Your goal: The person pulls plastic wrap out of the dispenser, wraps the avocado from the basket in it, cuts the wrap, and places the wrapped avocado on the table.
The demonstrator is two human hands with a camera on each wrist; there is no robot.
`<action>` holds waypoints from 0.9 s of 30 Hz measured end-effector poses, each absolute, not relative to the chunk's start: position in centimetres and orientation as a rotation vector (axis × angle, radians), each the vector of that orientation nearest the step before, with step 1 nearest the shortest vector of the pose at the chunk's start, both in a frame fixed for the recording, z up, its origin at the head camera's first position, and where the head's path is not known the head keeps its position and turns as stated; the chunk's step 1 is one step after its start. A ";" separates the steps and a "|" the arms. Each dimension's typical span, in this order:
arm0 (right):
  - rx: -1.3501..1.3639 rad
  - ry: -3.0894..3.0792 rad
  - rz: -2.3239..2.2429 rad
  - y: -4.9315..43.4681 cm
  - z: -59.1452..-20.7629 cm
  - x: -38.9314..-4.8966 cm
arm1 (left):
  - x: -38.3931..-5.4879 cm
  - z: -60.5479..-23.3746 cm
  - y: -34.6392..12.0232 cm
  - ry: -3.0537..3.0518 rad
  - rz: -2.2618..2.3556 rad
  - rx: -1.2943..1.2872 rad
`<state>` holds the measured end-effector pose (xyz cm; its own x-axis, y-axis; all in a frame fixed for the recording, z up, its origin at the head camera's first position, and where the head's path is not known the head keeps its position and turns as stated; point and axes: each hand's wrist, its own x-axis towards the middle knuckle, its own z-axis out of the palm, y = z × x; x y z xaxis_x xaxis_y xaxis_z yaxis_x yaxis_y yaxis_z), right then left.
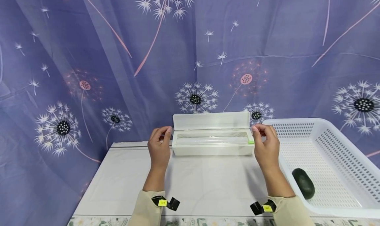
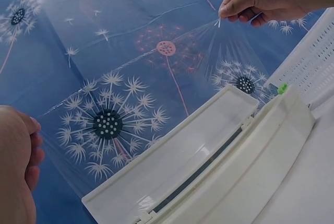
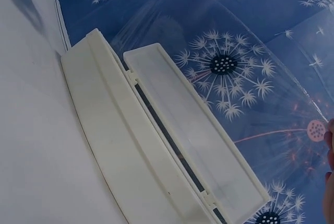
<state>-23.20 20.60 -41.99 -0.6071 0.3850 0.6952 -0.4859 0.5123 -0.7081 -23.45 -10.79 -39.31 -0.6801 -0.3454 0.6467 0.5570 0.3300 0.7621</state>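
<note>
A sheet of clear cling film (image 2: 229, 46) stretches between my two hands, its free edge pulled taut above the white dispenser box (image 1: 212, 150). My left hand (image 1: 159, 150) pinches one corner at the box's left end. At the right end, my right hand (image 1: 267, 145) pinches the other corner between thumb and fingers, and the film gathers into folds there. The dispenser's lid (image 1: 211, 121) stands raised at the back. Inside lies the film roll (image 1: 210, 140). A small green piece (image 1: 250, 142) sits at the box's right end.
On the right stands a white perforated plastic basket (image 1: 335, 199) holding a dark green, oblong vegetable (image 1: 302, 183). The box rests on a white tabletop (image 1: 205, 189). Behind it hangs a blue-purple dandelion-print curtain (image 1: 219, 31).
</note>
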 end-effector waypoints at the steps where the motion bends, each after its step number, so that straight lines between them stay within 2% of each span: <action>1: 0.084 -1.857 1.224 20.6 -42.0 -23.2 | -23.4 -39.3 -10.8 -1.816 -1.463 -0.185; 17: 0.082 -1.833 1.239 20.5 -41.3 -22.5 | -22.8 -38.4 -10.9 -1.816 -1.507 -0.162; 27: 0.064 -1.840 1.253 20.5 -41.0 -22.1 | -24.3 -40.1 -12.2 -1.834 -1.551 -0.170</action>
